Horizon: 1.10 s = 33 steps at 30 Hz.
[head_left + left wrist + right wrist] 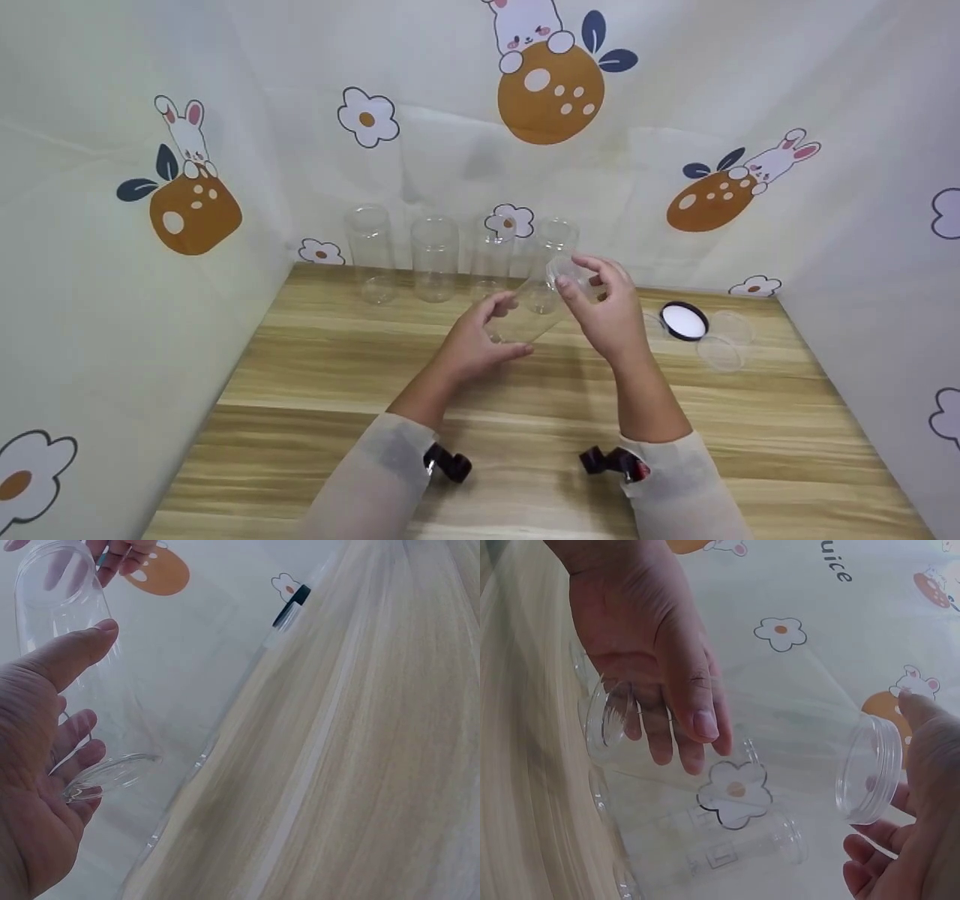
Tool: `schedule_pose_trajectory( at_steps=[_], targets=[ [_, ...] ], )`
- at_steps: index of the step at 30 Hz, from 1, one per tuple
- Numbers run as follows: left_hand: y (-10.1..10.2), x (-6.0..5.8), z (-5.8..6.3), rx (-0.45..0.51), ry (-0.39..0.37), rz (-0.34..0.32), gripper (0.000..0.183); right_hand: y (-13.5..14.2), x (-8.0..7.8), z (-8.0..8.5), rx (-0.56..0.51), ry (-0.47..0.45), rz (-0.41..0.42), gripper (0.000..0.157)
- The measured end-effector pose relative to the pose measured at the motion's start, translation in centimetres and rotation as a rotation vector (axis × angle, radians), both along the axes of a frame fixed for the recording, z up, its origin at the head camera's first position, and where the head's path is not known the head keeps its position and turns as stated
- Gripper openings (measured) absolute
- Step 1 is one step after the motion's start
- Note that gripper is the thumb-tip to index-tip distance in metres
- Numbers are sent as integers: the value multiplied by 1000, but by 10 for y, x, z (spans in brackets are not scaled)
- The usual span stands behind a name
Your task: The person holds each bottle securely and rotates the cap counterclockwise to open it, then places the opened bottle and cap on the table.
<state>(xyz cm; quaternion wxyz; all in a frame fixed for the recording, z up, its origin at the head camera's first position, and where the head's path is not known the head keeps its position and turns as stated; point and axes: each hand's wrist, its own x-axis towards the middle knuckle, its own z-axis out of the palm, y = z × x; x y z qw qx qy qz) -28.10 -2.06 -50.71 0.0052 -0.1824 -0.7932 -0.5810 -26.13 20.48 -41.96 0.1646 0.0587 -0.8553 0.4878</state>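
A clear cylindrical jar (531, 319) is held tilted above the table between both hands. My left hand (469, 341) grips its lower part, thumb on one side and fingers on the other; the rounded base shows by the fingers in the left wrist view. My right hand (613, 311) has thumb and fingers curved around the ridged mouth end (870, 769). In the right wrist view the jar's body (795, 727) lies nearly sideways, and the wall pattern shows through it. I cannot tell whether a clear lid sits on that end.
Several clear jars (435, 259) stand upright in a row along the table's back edge. At the right lie a black-rimmed lid (684, 321) with a white inside and clear round lids (721, 354). Patterned cloth walls (442, 172) surround the wooden table (315, 375).
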Motion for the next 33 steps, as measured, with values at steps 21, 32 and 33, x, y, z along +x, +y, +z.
schedule_pose_trajectory(
  at_steps=[21, 32, 33],
  targets=[
    [0, -2, -2, 12, -6, 13, 92, -2, 2, -4, -111, 123, 179, 42],
    [1, 0, 0, 6, -16, 14, 94, -1, 2, -1, -33, 65, 32, 54],
    [1, 0, 0, 7, -16, 10, 94, -1, 2, -1, -14, 47, 0, 60]
  ],
)
